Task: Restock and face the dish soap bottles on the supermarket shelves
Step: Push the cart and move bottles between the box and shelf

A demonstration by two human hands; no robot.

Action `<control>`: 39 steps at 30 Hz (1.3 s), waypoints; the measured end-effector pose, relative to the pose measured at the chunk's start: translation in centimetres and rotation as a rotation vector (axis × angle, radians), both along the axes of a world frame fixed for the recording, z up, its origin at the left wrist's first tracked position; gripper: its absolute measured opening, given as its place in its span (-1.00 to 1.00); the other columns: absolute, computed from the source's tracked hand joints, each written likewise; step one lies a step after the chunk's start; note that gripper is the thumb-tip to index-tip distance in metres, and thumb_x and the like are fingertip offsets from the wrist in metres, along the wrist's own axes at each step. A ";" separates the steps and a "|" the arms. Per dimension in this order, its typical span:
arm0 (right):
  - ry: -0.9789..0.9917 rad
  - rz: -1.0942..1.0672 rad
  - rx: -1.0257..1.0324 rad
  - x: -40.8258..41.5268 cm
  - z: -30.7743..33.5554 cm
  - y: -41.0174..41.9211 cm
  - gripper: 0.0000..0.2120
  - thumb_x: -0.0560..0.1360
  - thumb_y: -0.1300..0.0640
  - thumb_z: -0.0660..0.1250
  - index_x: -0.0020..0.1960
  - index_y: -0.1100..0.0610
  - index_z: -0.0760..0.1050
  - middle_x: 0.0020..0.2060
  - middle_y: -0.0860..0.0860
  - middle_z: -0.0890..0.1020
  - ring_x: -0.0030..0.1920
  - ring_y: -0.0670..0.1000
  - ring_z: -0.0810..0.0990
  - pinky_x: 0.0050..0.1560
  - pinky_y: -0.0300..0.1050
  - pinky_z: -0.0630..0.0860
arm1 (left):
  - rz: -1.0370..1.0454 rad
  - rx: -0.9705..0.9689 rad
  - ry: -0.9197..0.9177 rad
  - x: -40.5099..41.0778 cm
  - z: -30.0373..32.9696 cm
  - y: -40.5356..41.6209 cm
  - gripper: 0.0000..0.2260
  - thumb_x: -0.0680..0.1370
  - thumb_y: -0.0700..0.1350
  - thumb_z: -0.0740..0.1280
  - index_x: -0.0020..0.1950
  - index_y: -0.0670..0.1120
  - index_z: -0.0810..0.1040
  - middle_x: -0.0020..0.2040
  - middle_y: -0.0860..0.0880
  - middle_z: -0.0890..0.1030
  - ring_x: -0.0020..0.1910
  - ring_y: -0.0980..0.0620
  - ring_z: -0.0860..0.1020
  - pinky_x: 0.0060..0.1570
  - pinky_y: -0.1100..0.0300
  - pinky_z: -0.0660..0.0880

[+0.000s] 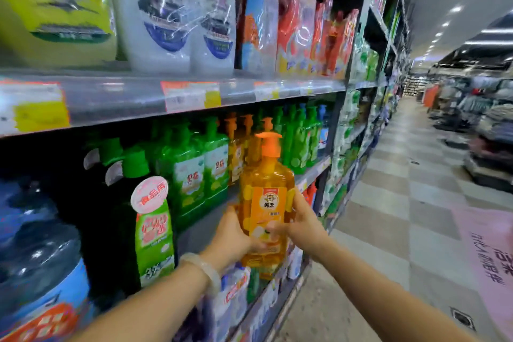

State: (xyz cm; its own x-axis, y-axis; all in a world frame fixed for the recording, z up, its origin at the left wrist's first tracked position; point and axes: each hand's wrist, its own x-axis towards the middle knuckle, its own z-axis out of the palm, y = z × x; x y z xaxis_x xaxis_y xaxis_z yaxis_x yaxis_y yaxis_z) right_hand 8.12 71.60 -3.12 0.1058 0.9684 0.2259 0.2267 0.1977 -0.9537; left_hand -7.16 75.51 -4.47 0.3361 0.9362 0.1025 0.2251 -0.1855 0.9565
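Note:
An orange dish soap bottle point(266, 203) with an orange pump top and a yellow label is held upright in front of the middle shelf point(313, 172). My left hand point(233, 236) grips its lower left side, with a pale bangle on that wrist. My right hand point(299, 225) grips its lower right side, thumb across the label. Behind it on the shelf stand more orange pump bottles point(236, 147), flanked by green pump bottles point(191, 172) on the left and others point(302, 139) on the right.
Dark green bottles point(144, 216) and large blue jugs point(39, 258) fill the shelf's left. The upper shelf point(111, 97) carries white jugs and red refill packs. A tiled aisle point(388, 203) runs to the right, with a pink floor mat point(488, 253) and clothing displays beyond.

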 end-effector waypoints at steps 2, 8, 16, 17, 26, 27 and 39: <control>-0.016 0.015 0.011 1.5 0.7 4.2 -0.35 0.33 0.55 0.38 0.26 0.10 0.27 -0.05 0.00 0.59 -0.19 -0.23 0.65 -0.24 -0.28 0.56 | 0.022 0.029 0.019 1.5 0.6 3.8 -0.28 0.18 -0.24 0.63 0.12 0.01 0.24 -0.03 0.12 0.50 0.04 0.07 0.51 0.04 0.19 0.43; 0.003 0.100 -0.009 5.2 -0.7 14.6 -0.25 0.32 0.51 0.41 0.37 0.08 0.20 0.05 0.03 0.61 0.02 -0.01 0.64 -0.07 -0.14 0.59 | 0.129 0.024 0.094 4.8 -0.3 13.0 -0.18 0.22 -0.17 0.62 0.34 -0.10 0.23 0.12 0.03 0.44 0.06 0.08 0.41 0.08 0.21 0.37; -0.024 0.295 -0.098 8.6 -4.7 24.4 -0.22 0.27 0.44 0.46 0.36 0.07 0.21 0.06 -0.03 0.62 0.05 -0.08 0.64 0.00 -0.13 0.58 | 0.339 0.022 0.112 7.7 -4.4 18.7 -0.12 0.17 -0.09 0.65 0.39 -0.05 0.28 0.21 -0.02 0.55 0.19 -0.01 0.52 0.09 0.23 0.41; -0.031 0.327 -0.088 8.8 -5.0 25.5 -0.23 0.25 0.44 0.46 0.33 0.05 0.22 0.06 -0.03 0.62 0.05 -0.10 0.64 -0.02 -0.16 0.58 | 0.376 0.022 0.124 8.0 -4.7 19.2 -0.13 0.18 -0.06 0.64 0.39 -0.06 0.28 0.20 -0.03 0.57 0.17 -0.03 0.54 0.07 0.22 0.43; -0.355 0.213 -0.090 11.1 -6.4 30.4 -0.71 0.38 -0.02 0.48 -0.01 0.00 0.44 -0.18 -0.17 0.60 -0.13 -0.13 0.58 -0.13 -0.34 0.50 | 0.655 0.060 0.257 11.8 -5.3 22.5 -0.23 0.27 -0.03 0.59 0.34 -0.11 0.25 0.11 -0.09 0.60 0.11 -0.12 0.58 -0.03 0.19 0.45; -0.393 0.204 -0.098 11.4 -6.5 30.7 -0.76 0.40 -0.06 0.45 -0.10 -0.01 0.43 -0.29 -0.20 0.55 -0.24 -0.15 0.54 -0.28 -0.39 0.43 | 0.680 0.060 0.273 12.3 -5.4 22.8 -0.24 0.28 -0.01 0.58 0.34 -0.11 0.26 0.10 -0.10 0.61 0.10 -0.14 0.58 -0.03 0.16 0.47; -0.555 0.241 -0.137 13.1 -6.9 33.5 -0.56 0.43 -0.22 0.35 -0.42 0.03 0.27 -0.49 -0.08 0.41 -0.32 0.02 0.47 -0.46 -0.23 0.23 | 0.885 -0.062 0.331 15.7 -4.8 24.0 -0.25 0.27 0.04 0.58 0.31 -0.15 0.29 0.11 -0.16 0.61 0.10 -0.18 0.58 0.03 0.00 0.55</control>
State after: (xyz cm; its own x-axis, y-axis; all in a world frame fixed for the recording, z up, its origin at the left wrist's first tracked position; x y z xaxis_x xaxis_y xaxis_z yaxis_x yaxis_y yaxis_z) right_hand 21.22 105.07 -10.04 -0.2174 0.9745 0.0563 0.6602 0.1893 -0.7268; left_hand 8.52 99.54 -9.24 -0.4956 0.8657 0.0706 0.5217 0.2318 0.8211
